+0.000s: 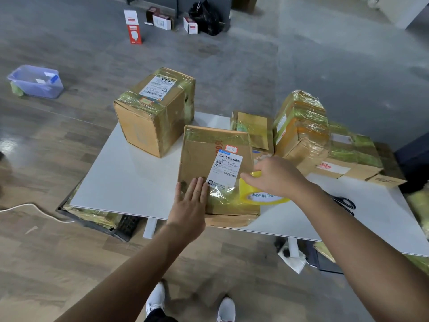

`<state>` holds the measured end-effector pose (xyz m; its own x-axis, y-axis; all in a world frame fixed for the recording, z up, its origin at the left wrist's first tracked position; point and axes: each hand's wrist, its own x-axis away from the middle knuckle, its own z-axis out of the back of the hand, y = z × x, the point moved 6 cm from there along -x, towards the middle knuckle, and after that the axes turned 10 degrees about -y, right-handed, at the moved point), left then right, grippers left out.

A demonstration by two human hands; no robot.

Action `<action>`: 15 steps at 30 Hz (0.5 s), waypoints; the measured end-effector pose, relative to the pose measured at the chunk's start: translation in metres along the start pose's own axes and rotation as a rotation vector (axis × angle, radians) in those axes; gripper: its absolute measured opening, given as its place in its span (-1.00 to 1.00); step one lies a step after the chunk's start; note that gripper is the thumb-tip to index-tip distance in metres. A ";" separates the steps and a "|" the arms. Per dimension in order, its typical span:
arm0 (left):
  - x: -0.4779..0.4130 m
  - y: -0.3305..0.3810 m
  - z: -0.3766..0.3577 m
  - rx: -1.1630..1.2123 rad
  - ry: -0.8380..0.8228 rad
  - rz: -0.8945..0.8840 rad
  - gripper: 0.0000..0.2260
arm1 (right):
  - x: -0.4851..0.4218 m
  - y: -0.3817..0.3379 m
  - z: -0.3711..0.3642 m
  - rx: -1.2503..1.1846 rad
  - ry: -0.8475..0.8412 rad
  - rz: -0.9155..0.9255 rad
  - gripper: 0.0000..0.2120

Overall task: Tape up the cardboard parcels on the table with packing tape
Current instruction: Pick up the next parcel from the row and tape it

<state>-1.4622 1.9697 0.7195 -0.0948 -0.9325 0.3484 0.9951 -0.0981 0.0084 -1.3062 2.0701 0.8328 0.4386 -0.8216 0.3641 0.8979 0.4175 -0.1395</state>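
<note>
A flat cardboard parcel (209, 163) lies on the white desk (130, 182), reaching its near edge, with a white shipping label (226, 170) on top. The left hand (191, 203) presses flat on the parcel's near left part, its fingers (197, 189) straight and close together just beside the label. The right hand (276, 177) grips 1 roll of yellow packing tape (262, 197) at the parcel's near right side, its fingers (249, 177) curled over the top of the roll, which touches the parcel. Wrinkled glossy tape already covers the parcel's near end between the 2 hands. A taller taped box (155, 112) stands at the far left corner of the desk, apart from the parcel. A heap of taped parcels (301, 135) fills the far right side. Black scissors (344, 203) lie on the desk just beyond the right forearm. On the floor beyond are a blue plastic tub (34, 81), a black bag (205, 17) and red-and-white cartons (133, 26). 2 white shoes (155, 300) show at the bottom.
</note>
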 end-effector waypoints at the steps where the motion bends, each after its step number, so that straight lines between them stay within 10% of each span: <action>1: -0.003 0.009 0.004 0.035 0.001 -0.003 -0.28 | 0.000 -0.002 0.001 -0.005 0.008 0.008 -0.42; 8: -0.015 0.034 0.001 0.134 0.074 -0.099 -0.15 | 0.010 0.017 -0.002 -0.304 -0.023 0.065 -0.52; 15: -0.019 0.034 -0.001 0.129 0.064 -0.104 -0.17 | 0.006 0.029 -0.002 -0.078 -0.021 0.004 -0.41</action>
<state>-1.4265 1.9832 0.7122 -0.1945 -0.9404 0.2789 0.9746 -0.1532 0.1632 -1.2779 2.0764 0.8296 0.4420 -0.8113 0.3826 0.8967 0.3886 -0.2118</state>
